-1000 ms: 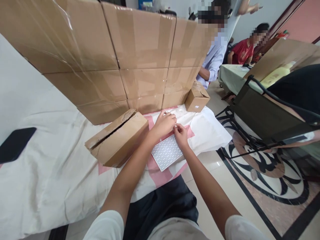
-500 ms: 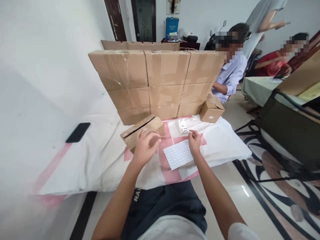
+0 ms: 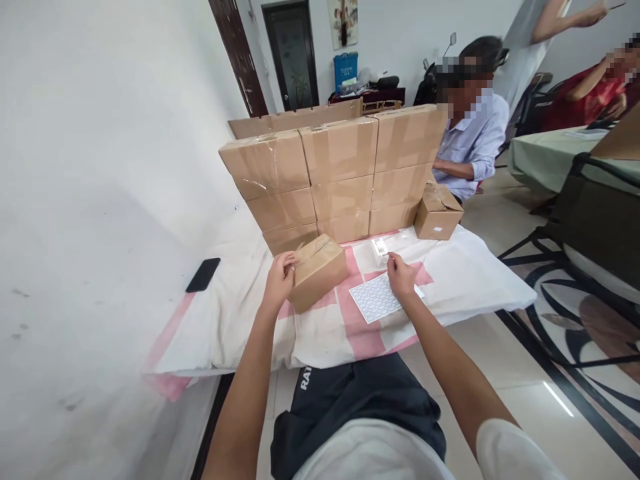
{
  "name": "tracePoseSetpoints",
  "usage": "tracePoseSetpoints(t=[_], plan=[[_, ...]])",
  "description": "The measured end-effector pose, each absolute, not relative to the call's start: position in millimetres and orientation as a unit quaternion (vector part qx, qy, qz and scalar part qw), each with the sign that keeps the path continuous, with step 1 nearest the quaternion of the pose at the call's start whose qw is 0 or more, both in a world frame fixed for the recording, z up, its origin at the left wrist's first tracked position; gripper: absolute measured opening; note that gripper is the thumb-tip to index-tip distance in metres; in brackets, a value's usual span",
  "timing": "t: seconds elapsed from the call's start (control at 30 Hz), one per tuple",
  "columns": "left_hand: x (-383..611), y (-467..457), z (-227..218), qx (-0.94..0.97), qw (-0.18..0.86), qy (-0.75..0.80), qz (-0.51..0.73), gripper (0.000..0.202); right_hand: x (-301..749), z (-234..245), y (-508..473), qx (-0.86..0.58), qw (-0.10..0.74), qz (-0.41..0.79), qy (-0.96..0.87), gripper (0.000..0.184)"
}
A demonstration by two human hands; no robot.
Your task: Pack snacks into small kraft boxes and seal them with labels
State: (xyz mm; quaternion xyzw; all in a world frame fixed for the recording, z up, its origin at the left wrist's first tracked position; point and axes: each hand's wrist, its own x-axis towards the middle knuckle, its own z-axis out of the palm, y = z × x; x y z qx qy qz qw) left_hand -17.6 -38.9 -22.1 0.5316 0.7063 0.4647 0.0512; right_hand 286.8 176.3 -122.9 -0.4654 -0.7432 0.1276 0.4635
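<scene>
A brown cardboard box (image 3: 323,277) lies on the cloth-covered table, its top flaps down. At its left end my left hand (image 3: 280,280) has its fingers and thumb closed on the top edge. My right hand (image 3: 401,275) hovers over a white sheet of blue-outlined labels (image 3: 376,299), fingertips pinched together. Whatever is between those fingertips is too small to make out. Just beyond them sits a small white box (image 3: 379,252) with a printed label, close to the fingertips.
Stacked taped cartons (image 3: 343,160) form a wall along the far side. A smaller carton (image 3: 439,212) stands at the right, and a black phone (image 3: 203,275) lies at the left. Behind the stack is a person in a light shirt (image 3: 475,143). A dark folding chair (image 3: 595,220) is on the right.
My left hand has come down from above the box to its left end. The dark gap along the box's top no longer shows. The right hand stays pinched near the small white box.
</scene>
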Motion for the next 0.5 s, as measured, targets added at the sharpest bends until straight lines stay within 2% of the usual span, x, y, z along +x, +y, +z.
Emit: tracePoseSetpoints(t=[0.13,0.37,0.5], plan=[[-20.0,-38.2,-23.0,0.538,0.051,0.697,0.471,0.039,290.3,-101.0,181.0,-0.471,0.549,0.107,-0.682,0.041],[-20.6,-37.0,-30.2,0.535,0.044,0.686,0.491,0.032,290.2,-43.7,185.4,-0.316,0.594,-0.069,-0.737,0.024],[-21.5,-39.6,-32.5,0.527,0.052,0.687,0.497,0.032,280.2,-27.0,175.6,-0.31,0.637,-0.055,-0.704,0.019]])
